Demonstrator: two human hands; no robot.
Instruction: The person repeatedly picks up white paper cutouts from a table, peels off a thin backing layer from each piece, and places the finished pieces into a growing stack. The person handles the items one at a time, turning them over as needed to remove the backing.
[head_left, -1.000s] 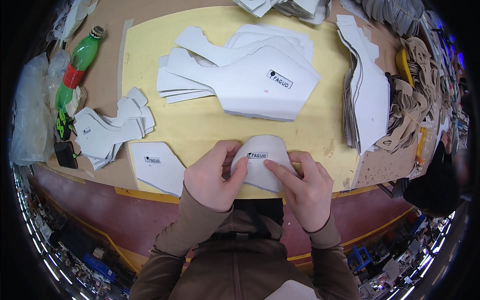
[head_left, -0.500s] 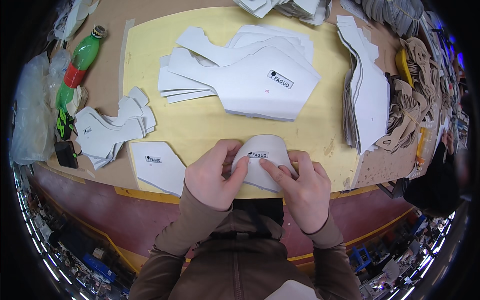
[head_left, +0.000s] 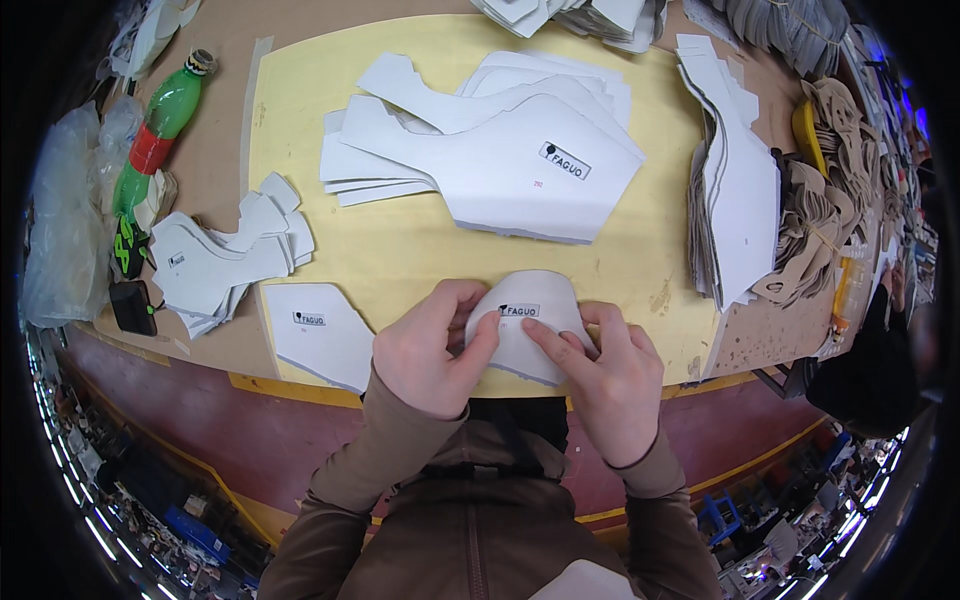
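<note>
Near the front edge of the table, a white rounded cut piece (head_left: 532, 345) bears a small dark-framed label (head_left: 519, 311). My left hand (head_left: 430, 350) grips its left side, thumb tip by the label's left end and fingers curled behind. Holding the right side is my right hand (head_left: 612, 375), its index fingertip pressed just below the label and other fingers at the edge. The piece bows slightly between my hands. To the left lies a similar labelled white piece (head_left: 318, 345), flat on the yellow sheet (head_left: 480, 255).
Beyond my hands lies a stack of large white cut panels (head_left: 500, 190). Smaller white pieces (head_left: 215, 265) and a green bottle (head_left: 170, 115) are at left. A tall white stack (head_left: 740, 200) and bundled tan pieces (head_left: 815, 205) stand at right. Another person's dark sleeve (head_left: 865, 355) shows far right.
The table and everything on it sit very slightly further right in the picture. My hands keep the same grip on the white piece.
</note>
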